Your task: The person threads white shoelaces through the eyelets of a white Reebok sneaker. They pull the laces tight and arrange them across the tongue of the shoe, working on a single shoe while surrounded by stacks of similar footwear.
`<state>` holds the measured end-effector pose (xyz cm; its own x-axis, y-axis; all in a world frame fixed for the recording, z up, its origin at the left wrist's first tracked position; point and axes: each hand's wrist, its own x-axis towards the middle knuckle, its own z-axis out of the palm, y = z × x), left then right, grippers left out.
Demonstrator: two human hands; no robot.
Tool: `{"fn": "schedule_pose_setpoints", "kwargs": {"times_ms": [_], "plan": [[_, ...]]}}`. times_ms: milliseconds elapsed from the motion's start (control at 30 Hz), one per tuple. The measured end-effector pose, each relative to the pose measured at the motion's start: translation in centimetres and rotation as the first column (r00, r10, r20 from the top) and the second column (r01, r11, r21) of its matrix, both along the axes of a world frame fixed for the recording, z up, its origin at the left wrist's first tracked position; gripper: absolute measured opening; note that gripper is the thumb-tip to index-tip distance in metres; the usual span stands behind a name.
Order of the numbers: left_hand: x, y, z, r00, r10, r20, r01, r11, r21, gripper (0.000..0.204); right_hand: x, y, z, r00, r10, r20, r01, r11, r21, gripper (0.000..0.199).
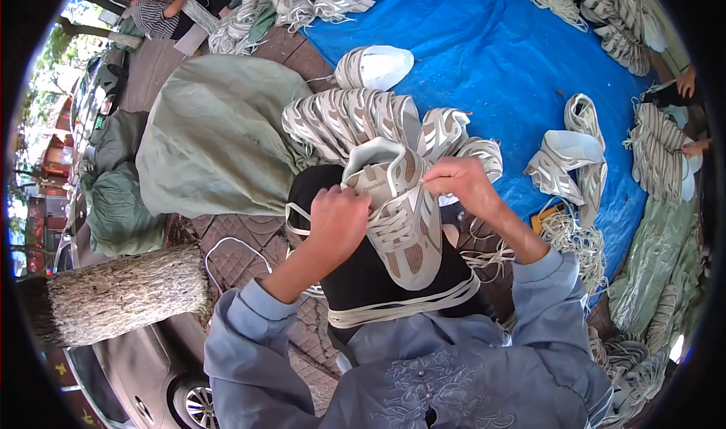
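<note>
Under your left hand (338, 219) lies the shoe (397, 217), sole down on your lap, toe toward your body; your fingers are curled shut over its near side and the lace (296, 228) looping out beneath them, which seems to pin the shoe steady while you thread. Just past those fingertips run the crossed laces on the tongue. Further right, your right hand (461, 181) pinches a lace end between thumb and forefinger, narrow and tight, drawn up beside the collar, likely to keep it taut. Beyond your right fingers, a row of finished shoes (355, 119) leans together on the blue sheet (499, 66). Below your right wrist a bundle of loose laces (401, 308) drapes across your knees, within easy reach.
</note>
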<state>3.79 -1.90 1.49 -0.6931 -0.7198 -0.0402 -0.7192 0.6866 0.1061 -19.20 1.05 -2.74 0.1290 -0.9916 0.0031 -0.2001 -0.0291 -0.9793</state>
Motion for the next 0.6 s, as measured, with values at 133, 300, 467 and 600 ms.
{"fn": "schedule_pose_setpoints", "kwargs": {"times_ms": [133,300,467,600], "plan": [[-0.3,0.0,0.5,0.959,-0.277,0.065,0.284,0.914,-0.291,0.005,0.1,-0.5,-0.9,0.898,-0.085,-0.432,-0.157,0.855,-0.494,0.008],[-0.3,-1.1,-0.1,0.925,-0.011,-0.380,0.021,1.000,0.023,0.007,2.6,-0.8,-1.4,0.856,-0.120,-0.503,-0.169,0.854,-0.492,0.006],[-1.4,-1.7,0.2,0.843,0.216,-0.493,-0.113,0.966,0.231,0.006,3.0,-0.6,0.0,0.674,-0.183,-0.716,-0.324,0.798,-0.509,0.004],[-2.4,-0.9,-1.2,0.970,-0.001,-0.244,-0.027,0.994,-0.110,0.002,4.3,-0.7,0.6,0.509,-0.208,-0.835,-0.435,0.775,-0.458,0.004]]}}
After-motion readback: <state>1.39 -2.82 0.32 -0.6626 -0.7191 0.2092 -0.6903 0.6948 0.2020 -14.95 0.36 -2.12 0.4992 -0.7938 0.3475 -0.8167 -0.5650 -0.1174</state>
